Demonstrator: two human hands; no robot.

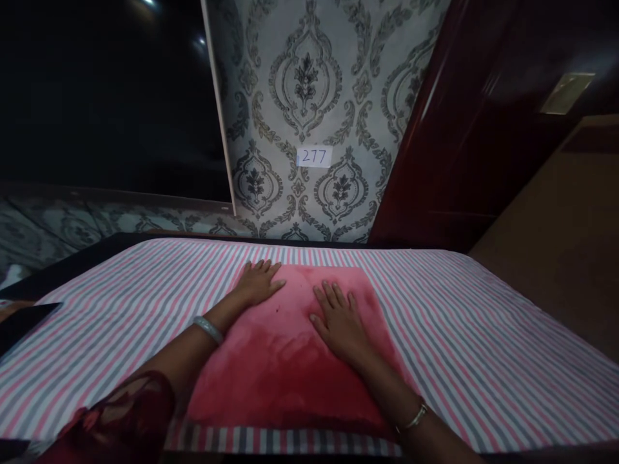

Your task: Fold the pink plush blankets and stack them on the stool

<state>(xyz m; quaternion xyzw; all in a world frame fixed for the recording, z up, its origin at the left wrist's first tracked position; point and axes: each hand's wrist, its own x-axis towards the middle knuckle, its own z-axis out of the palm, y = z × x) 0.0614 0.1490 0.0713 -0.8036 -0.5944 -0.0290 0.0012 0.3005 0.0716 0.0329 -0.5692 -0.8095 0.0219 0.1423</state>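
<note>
A flat pink-and-red sheet [290, 367], pale pink toward the back and deep red toward the front, lies on a striped cloth [459, 328]. My left hand [258, 283] rests flat with fingers spread on the sheet's back left part, its fingertips near the back edge. Palm down on the right half of the sheet lies my right hand [341, 322], its fingers slightly apart. Neither hand grips anything. I cannot tell whether the sheet is paper or fabric.
Behind the table stands a patterned wall with a paper label [314, 156] reading 277. A large dark screen [106, 96] is at the left. On the right are a glossy dark red panel [464, 129] and a brown cardboard-like board [556, 225].
</note>
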